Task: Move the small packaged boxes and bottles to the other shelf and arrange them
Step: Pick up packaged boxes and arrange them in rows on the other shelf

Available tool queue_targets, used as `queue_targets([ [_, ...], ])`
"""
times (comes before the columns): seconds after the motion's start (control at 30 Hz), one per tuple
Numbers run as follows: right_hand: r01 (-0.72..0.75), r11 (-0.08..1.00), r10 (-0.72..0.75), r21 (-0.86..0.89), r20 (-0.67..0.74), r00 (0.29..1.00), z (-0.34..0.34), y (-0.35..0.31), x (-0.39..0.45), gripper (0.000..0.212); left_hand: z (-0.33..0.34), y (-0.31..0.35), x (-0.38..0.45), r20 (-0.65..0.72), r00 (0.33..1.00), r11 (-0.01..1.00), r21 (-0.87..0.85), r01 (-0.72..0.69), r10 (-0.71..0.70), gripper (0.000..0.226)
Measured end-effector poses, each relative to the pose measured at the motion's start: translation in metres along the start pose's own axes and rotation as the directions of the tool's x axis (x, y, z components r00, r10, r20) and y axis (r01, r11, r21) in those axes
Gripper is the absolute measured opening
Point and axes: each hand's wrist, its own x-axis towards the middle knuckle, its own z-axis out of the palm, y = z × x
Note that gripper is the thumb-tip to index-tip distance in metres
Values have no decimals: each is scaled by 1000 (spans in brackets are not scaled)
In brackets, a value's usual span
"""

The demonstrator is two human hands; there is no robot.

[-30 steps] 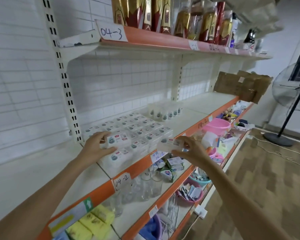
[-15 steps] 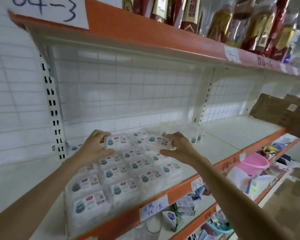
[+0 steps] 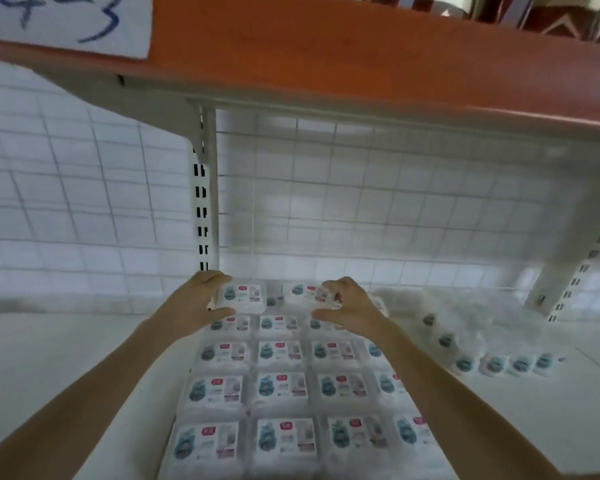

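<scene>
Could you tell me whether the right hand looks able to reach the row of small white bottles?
Probably yes: the row of small white bottles stands uncovered, but the right hand grips a small white packaged box.

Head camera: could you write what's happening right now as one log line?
left hand grips box | right hand grips box | both at back row | bottles right

White shelf (image 3: 66, 368) bare left of the grid of small packaged boxes (image 3: 278, 386), open for a hand; also bare at front right, past the row of small bottles (image 3: 499, 363). Boxes packed edge to edge, no gaps between them. Orange-edged upper shelf (image 3: 361, 64) caps headroom, slotted upright (image 3: 203, 202) and wire mesh back panel (image 3: 378, 202) close the rear.
</scene>
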Motion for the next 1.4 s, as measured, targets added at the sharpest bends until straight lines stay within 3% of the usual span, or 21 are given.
queue_targets([
  [0.17,85,996,-80,-29,144,986,18,-3,27,71,-1,4,-4,-5,1000,975,222,2,-1,50],
  [0.3,149,989,-150,15,145,978,25,2,35,68,3,8,-4,48,997,959,277,52,-68,49],
  [0.5,238,971,-238,12,131,962,29,6,42,51,10,15,-4,12,992,943,310,118,-128,45],
  [0.77,190,978,-194,85,36,980,37,-1,45,43,13,26,5,13,972,937,269,221,-233,44],
  [1.07,86,990,-83,109,-31,996,45,-11,42,40,15,27,6,-2,969,952,188,242,-246,32],
  [1.3,28,1000,-28,6,-52,998,38,-25,18,60,7,41,-7,-42,964,961,78,264,-262,51],
  [1.4,69,997,-71,-25,-63,995,25,-24,-11,59,-7,42,-28,-109,960,961,72,266,-257,42],
])
